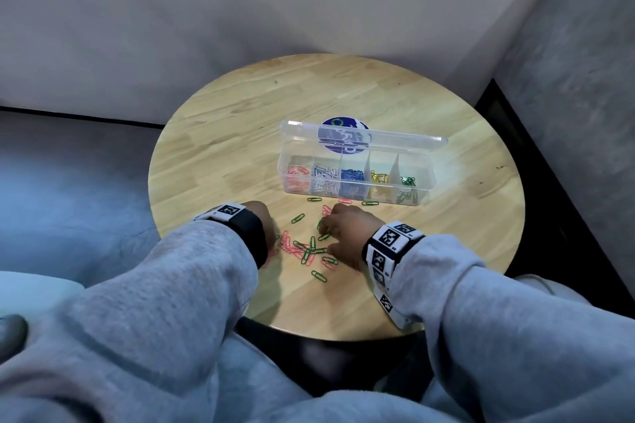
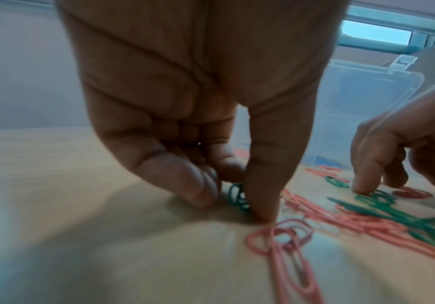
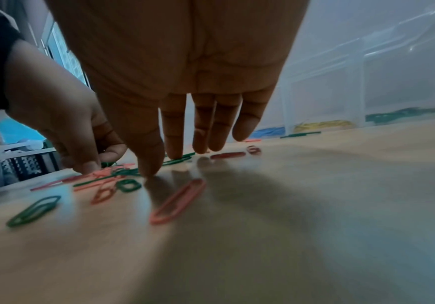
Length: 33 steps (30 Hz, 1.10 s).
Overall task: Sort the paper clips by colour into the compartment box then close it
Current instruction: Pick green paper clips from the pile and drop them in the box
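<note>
Green paper clip (image 2: 238, 197) pinched in left hand (image 2: 198, 107) grip (right hand (image 3: 185, 82) fingers extended, touching table)

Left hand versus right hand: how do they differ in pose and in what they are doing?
The left hand pinches green clips between thumb and forefinger, other fingers curled; the right hand holds nothing, its fingers extended down. The left hand works the pile's left edge; the right hand's fingertips touch clips on the pile's right. Both are low over the table, near the open box.
</note>
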Motion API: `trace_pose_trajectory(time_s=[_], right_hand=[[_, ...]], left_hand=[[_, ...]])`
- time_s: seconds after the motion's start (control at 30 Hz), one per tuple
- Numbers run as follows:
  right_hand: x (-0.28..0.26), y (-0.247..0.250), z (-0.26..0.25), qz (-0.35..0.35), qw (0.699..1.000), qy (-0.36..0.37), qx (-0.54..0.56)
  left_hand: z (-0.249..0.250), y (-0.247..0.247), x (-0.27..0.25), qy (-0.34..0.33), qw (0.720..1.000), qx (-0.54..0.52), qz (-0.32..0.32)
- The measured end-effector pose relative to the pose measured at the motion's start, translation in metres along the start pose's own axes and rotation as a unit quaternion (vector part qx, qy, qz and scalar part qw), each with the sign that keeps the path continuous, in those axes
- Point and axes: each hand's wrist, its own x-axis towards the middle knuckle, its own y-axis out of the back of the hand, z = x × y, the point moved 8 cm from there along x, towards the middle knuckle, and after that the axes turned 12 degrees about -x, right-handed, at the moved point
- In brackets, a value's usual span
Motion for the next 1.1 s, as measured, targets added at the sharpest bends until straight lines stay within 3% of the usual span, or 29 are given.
trace_pose_trajectory(time_s=[0.13,0.27,0.4,0.53,0.73,0.9,0.97,1.03,1.1], right_hand=[[-0.001,-0.001,-0.003,0.011,1.000,0.007,0.020],[0.000,-0.004,-0.006,-0.001,1.000,0.020,0.017],[0.003,-0.005,-0.013,-0.006,1.000,0.023,0.006],[0.007,-0.008,-0.017,-0.026,0.999,0.000,0.033],[0.005,-0.014,-0.012,-0.071,0.997,-0.032,0.023],[-0.005,-0.010,-0.002,-0.090,0.995,-0.046,0.004],[-0.009,-0.007,0.005,-0.075,0.994,-0.066,0.049],[-0.013,-0.007,0.019,-0.038,0.976,-0.118,0.179],[-0.015,-0.013,0.031,-0.028,0.915,-0.159,0.370]], left_hand=[[0.000,0.004,-0.010,-0.019,0.999,-0.048,0.009],[0.003,0.013,-0.021,-0.054,0.977,-0.207,-0.021],[0.004,0.021,-0.027,-0.081,0.927,-0.365,-0.037],[0.003,0.027,-0.032,-0.078,0.856,-0.508,-0.056],[0.009,0.034,-0.042,-0.079,0.772,-0.626,-0.073],[0.013,0.034,-0.047,-0.057,0.723,-0.685,-0.068],[0.015,0.031,-0.048,-0.044,0.708,-0.700,-0.077],[0.017,0.029,-0.051,-0.037,0.695,-0.713,-0.086],[0.019,0.027,-0.053,-0.034,0.684,-0.723,-0.093]])
